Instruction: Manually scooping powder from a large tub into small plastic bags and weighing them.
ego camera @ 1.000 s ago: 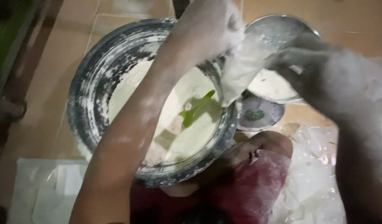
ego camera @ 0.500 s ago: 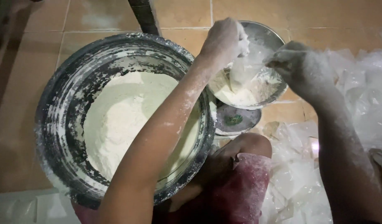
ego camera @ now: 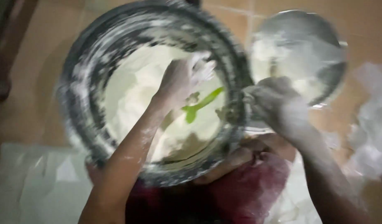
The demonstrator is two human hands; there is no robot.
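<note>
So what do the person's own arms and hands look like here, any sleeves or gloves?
Both arms are bare, with no sleeves, gloves, watch or rings visible in this blurred view. The left hand and its forearm carry patches of white flour, thickest on the fingers. The right hand is coated almost all over in white flour, and the dusting runs up the right forearm in streaks.

Clear crumpled plastic bags (ego camera: 373,137) lie on the floor at right, beside a flat whitish sheet (ego camera: 37,182) at lower left

Flour (ego camera: 128,95) fills the big basin (ego camera: 81,74), a green scoop (ego camera: 199,105) lying at its right side. The small metal bowl (ego camera: 319,37) crowds its right rim; bare tiled floor (ego camera: 29,83) lies open leftward.
</note>
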